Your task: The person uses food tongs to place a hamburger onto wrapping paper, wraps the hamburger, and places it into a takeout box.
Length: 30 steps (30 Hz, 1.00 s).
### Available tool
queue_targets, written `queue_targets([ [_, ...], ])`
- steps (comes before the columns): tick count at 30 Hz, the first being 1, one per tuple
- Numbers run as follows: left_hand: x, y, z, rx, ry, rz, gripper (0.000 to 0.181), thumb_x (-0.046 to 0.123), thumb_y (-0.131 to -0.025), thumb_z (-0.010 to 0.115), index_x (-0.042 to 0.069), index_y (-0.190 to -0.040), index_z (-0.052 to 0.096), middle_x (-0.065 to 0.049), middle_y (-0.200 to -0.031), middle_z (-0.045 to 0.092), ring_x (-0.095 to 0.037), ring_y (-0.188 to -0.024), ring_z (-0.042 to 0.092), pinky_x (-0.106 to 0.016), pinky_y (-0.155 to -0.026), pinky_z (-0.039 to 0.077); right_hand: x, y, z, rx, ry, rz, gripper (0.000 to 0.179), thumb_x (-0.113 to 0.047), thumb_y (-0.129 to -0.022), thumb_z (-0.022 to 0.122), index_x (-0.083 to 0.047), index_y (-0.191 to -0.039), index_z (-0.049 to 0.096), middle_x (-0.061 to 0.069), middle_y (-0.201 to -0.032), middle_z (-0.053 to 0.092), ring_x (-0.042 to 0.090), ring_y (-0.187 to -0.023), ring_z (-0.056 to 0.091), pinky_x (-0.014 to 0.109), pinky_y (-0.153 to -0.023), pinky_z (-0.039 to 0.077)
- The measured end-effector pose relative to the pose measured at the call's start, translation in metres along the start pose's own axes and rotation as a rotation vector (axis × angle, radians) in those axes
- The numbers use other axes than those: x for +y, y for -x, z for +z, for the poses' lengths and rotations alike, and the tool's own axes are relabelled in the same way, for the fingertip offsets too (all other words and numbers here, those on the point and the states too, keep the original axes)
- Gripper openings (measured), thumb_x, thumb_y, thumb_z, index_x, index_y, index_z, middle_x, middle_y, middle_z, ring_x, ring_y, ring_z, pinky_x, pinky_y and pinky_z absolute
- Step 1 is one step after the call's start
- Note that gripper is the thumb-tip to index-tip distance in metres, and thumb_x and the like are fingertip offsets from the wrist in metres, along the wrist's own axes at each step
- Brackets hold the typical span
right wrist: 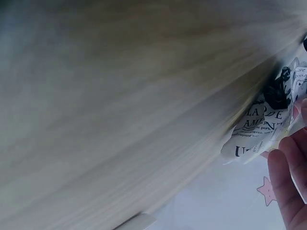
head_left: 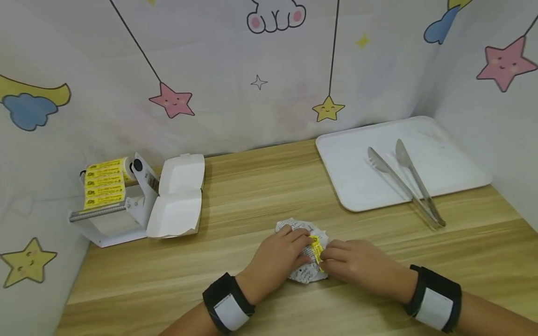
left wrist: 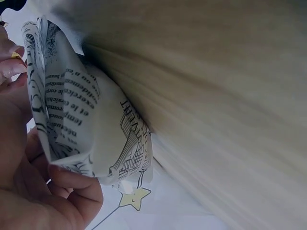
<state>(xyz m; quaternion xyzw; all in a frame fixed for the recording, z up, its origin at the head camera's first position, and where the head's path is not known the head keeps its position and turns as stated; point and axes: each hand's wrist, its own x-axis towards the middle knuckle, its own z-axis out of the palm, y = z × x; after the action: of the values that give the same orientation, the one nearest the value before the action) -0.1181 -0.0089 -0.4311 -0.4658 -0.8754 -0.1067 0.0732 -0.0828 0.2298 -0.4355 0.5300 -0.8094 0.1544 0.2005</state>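
A small parcel wrapped in newsprint-patterned paper point(head_left: 308, 274) lies on the wooden table in front of me. Across its top runs a yellow printed sticker point(head_left: 316, 249). My left hand point(head_left: 275, 256) holds the parcel from the left, its fingers curled over the far side; the left wrist view shows the folded wrapper point(left wrist: 72, 105) against the fingers. On the right side, my right hand point(head_left: 357, 263) pinches the near end of the sticker. In the right wrist view its fingers point(right wrist: 283, 179) touch the paper. What is inside the wrapper is hidden.
At the left stands a label dispenser point(head_left: 140, 205) with a roll of yellow stickers point(head_left: 105, 179). Beside it an open white takeaway box point(head_left: 178, 212) sits on the table. Metal tongs point(head_left: 414, 186) lie partly on a white tray point(head_left: 344, 163) at the back right.
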Motion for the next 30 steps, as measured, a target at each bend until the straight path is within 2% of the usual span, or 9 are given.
queue_targets([
  [2, 0.000, 0.000, 0.000, 0.001, 0.012, -0.006, 0.035, 0.039, -0.094, 0.071, 0.015, -0.120, 0.069, 0.002, -0.126, 0.067, -0.014, -0.104, 0.059, -0.025, -0.089, 0.051, 0.000, 0.001, 0.002, -0.025, 0.011, -0.001, 0.021, -0.020, -0.103, 0.054, -0.014, -0.101, 0.074, -0.006, -0.109, 0.067, 0.010, -0.099, 0.062, 0.021, -0.079, 0.055],
  [6, 0.000, 0.000, 0.000, -0.016, 0.033, -0.013, 0.036, 0.038, -0.093, 0.072, 0.015, -0.120, 0.069, 0.002, -0.126, 0.066, -0.015, -0.105, 0.059, -0.025, -0.089, 0.052, -0.002, 0.000, 0.002, -0.073, 0.045, -0.006, 0.010, -0.017, -0.091, 0.069, -0.014, -0.099, 0.074, -0.006, -0.107, 0.066, 0.009, -0.098, 0.060, 0.020, -0.077, 0.054],
  [10, -0.002, 0.000, -0.001, -0.043, 0.034, -0.026, 0.037, 0.038, -0.095, 0.070, 0.014, -0.122, 0.068, 0.000, -0.128, 0.065, -0.016, -0.108, 0.059, -0.026, -0.092, 0.052, -0.005, 0.000, 0.000, -0.135, 0.047, 0.025, 0.024, -0.029, -0.086, 0.080, -0.013, -0.103, 0.076, -0.005, -0.107, 0.064, 0.009, -0.097, 0.059, 0.023, -0.075, 0.054],
  [13, -0.004, 0.001, -0.002, -0.060, 0.038, -0.045, 0.038, 0.039, -0.095, 0.069, 0.013, -0.123, 0.067, 0.000, -0.130, 0.064, -0.017, -0.111, 0.058, -0.027, -0.094, 0.051, -0.007, 0.000, -0.002, -0.164, -0.036, 0.112, 0.027, -0.029, -0.087, 0.081, -0.013, -0.108, 0.076, -0.004, -0.109, 0.066, 0.009, -0.100, 0.063, 0.026, -0.079, 0.056],
  [16, -0.006, 0.002, -0.004, -0.068, 0.059, -0.055, 0.039, 0.039, -0.095, 0.069, 0.013, -0.124, 0.066, 0.000, -0.130, 0.063, -0.017, -0.113, 0.058, -0.028, -0.096, 0.051, -0.007, -0.003, 0.000, -0.149, -0.173, 0.269, 0.017, -0.019, -0.088, 0.080, -0.017, -0.104, 0.076, -0.008, -0.107, 0.066, 0.005, -0.097, 0.064, 0.025, -0.081, 0.056],
  [19, -0.007, 0.003, -0.004, -0.067, 0.089, -0.065, 0.038, 0.037, -0.096, 0.069, 0.013, -0.124, 0.066, 0.000, -0.130, 0.063, -0.017, -0.113, 0.057, -0.028, -0.095, 0.051, -0.006, -0.008, 0.005, -0.114, -0.244, 0.416, 0.021, -0.015, -0.086, 0.082, -0.019, -0.102, 0.069, -0.011, -0.102, 0.063, 0.002, -0.090, 0.060, 0.023, -0.076, 0.055],
  [25, -0.009, 0.004, -0.002, -0.067, 0.142, -0.098, 0.038, 0.035, -0.095, 0.072, 0.012, -0.124, 0.066, -0.001, -0.132, 0.062, -0.016, -0.113, 0.057, -0.026, -0.096, 0.051, -0.007, -0.014, 0.011, -0.154, -0.160, 0.612, 0.057, -0.025, -0.078, 0.089, -0.008, -0.124, 0.060, -0.005, -0.100, 0.063, 0.008, -0.089, 0.061, 0.032, -0.074, 0.056],
  [27, -0.009, 0.004, -0.004, -0.076, 0.174, -0.113, 0.039, 0.035, -0.095, 0.072, 0.011, -0.124, 0.065, -0.001, -0.134, 0.062, -0.016, -0.116, 0.057, -0.027, -0.097, 0.051, -0.007, -0.013, 0.010, -0.163, -0.127, 0.627, 0.062, -0.028, -0.078, 0.089, -0.006, -0.129, 0.062, -0.004, -0.101, 0.064, 0.009, -0.090, 0.062, 0.033, -0.073, 0.057],
  [30, -0.011, 0.004, -0.006, -0.108, 0.261, -0.136, 0.045, 0.035, -0.093, 0.075, 0.009, -0.127, 0.063, -0.002, -0.138, 0.059, -0.017, -0.121, 0.055, -0.028, -0.102, 0.049, -0.007, -0.011, 0.009, -0.175, -0.074, 0.593, 0.063, -0.031, -0.079, 0.087, -0.005, -0.132, 0.066, -0.002, -0.103, 0.066, 0.009, -0.088, 0.062, 0.031, -0.069, 0.056],
])
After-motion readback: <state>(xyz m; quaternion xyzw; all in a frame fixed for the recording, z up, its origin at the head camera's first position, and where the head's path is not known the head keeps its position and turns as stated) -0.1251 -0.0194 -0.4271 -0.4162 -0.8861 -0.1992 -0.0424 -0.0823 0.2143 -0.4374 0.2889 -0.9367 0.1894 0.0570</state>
